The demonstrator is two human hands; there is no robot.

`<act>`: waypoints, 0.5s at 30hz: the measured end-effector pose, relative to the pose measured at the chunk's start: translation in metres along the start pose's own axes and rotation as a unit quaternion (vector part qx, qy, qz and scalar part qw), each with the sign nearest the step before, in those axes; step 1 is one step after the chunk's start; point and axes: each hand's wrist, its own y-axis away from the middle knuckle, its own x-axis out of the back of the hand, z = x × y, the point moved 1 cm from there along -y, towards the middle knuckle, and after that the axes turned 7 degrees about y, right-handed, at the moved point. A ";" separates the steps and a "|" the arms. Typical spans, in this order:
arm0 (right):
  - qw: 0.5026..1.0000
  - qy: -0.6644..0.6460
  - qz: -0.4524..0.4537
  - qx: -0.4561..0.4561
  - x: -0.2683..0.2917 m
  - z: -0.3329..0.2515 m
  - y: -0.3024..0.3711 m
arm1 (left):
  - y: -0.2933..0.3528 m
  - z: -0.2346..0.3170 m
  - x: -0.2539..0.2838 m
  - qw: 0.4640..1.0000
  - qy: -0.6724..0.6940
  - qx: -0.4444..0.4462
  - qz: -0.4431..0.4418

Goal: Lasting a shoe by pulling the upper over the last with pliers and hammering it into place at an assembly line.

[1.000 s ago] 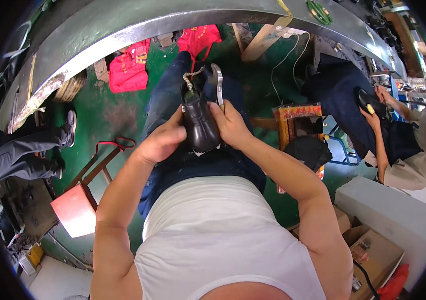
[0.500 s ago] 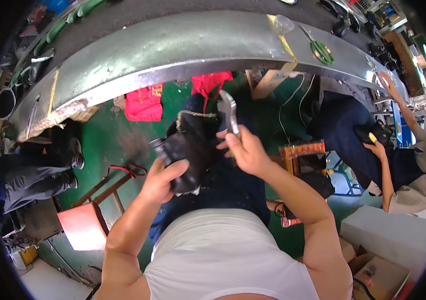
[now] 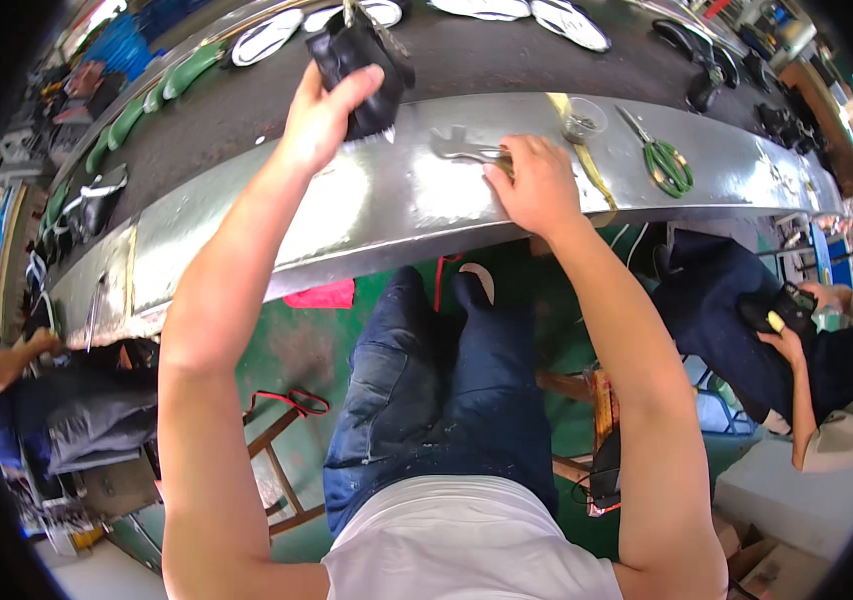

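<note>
While left hand [image 3: 322, 110] grips black shoe [image 3: 359, 62], right hand [image 3: 539, 183] (palm down) covers pliers [image 3: 462, 148]

A long metal bench edge [image 3: 367, 215] is seen running across the upper frame, under the hands, with a dark conveyor belt [image 3: 507, 60] behind it. Beyond the right hand, green-handled scissors [image 3: 667, 165] and a small clear cup [image 3: 584, 118] are laid on the metal. Below the hands, a green floor [image 3: 287, 350] is visible, with a wooden stool [image 3: 277, 470] toward the left and cardboard boxes [image 3: 767, 575] at the lower right. Bright daylight is reflected off the metal.
</note>
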 end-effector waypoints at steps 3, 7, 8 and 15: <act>0.999 -0.039 0.017 0.002 -0.004 0.006 0.005 | -0.080 -0.044 0.006 0.985 -0.168 0.042 0.001; 1.000 -0.024 0.011 0.003 0.000 0.007 0.003 | -0.112 -0.091 0.018 0.889 -0.451 0.076 -0.020; 1.000 -0.024 0.005 -0.001 0.001 0.005 0.002 | -0.109 -0.098 0.021 0.881 -0.464 0.089 -0.021; 1.000 0.008 0.017 0.010 0.001 0.006 0.008 | -0.006 -0.067 0.035 0.831 -0.554 0.040 -0.016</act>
